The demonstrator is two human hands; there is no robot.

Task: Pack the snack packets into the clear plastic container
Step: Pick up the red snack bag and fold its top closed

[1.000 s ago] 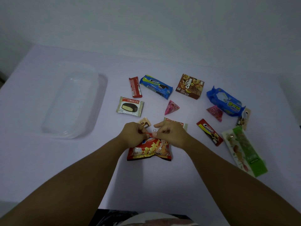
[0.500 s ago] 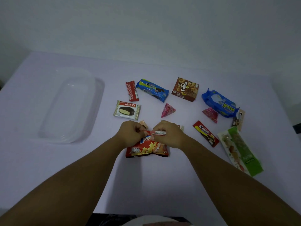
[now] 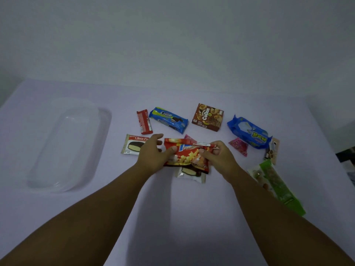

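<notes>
Since the earlier frames, both hands have lifted the red potato-snack packet off the table, and it now hangs above a white chocolate-pie packet that it used to cover. The left hand pinches the packet's left edge, thumb on the front and fingers partly spread behind it. The right hand clamps the right edge with its fingers curled closed on the wrapper, near a thin white strip along the top seam.

The clear plastic container sits well apart to the left, and no packet is visible inside it. A second white Choco Pie packet lies just beside the left hand. Farther back lie a small red wafer bar, a blue cream-biscuit packet and a brown Collon box in a loose row. A pink triangular packet peeks out behind the held snack. To the right lie another pink triangular packet, a large blue snack bag, a small pale packet with brown pieces and a long green and white packet partly behind the right forearm.
</notes>
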